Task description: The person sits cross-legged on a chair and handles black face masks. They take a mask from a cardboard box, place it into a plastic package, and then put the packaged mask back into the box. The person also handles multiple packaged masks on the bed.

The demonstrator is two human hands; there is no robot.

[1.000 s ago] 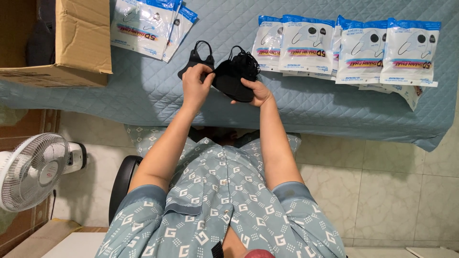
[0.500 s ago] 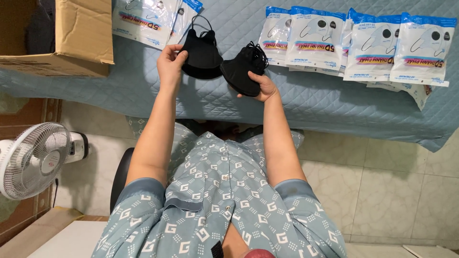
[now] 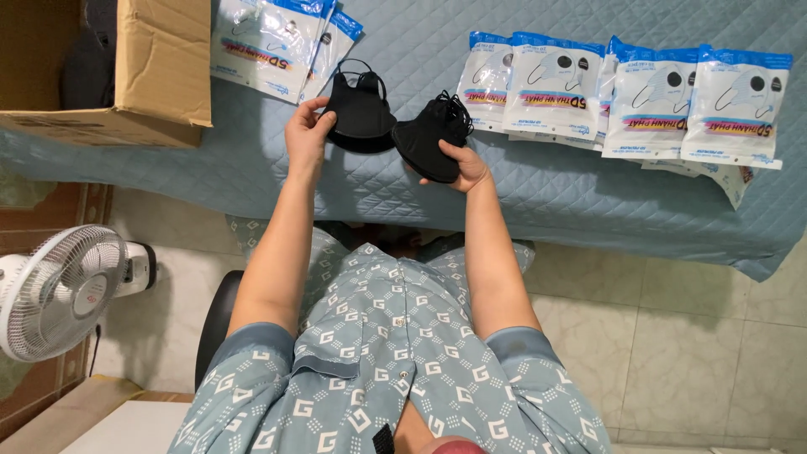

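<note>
My left hand (image 3: 308, 134) holds a stack of black face masks (image 3: 360, 113) by its left edge, just above the blue quilted bed cover (image 3: 252, 181). Beside it, my right hand (image 3: 458, 164) cradles a second bunch of black face masks (image 3: 429, 136) from below, ear loops sticking up. The two bunches sit close together, almost touching. Both arms reach out from my patterned blue-green shirt.
A row of white-and-blue mask packets (image 3: 626, 101) lies along the cover to the right. More packets (image 3: 273, 42) lie at upper left, next to an open cardboard box (image 3: 160, 71). A white fan (image 3: 59, 290) stands on the floor at left.
One clump of masks held by both hands has been split in two. My left hand drew its bunch away to the left; both hands moved a little farther over the cover.
</note>
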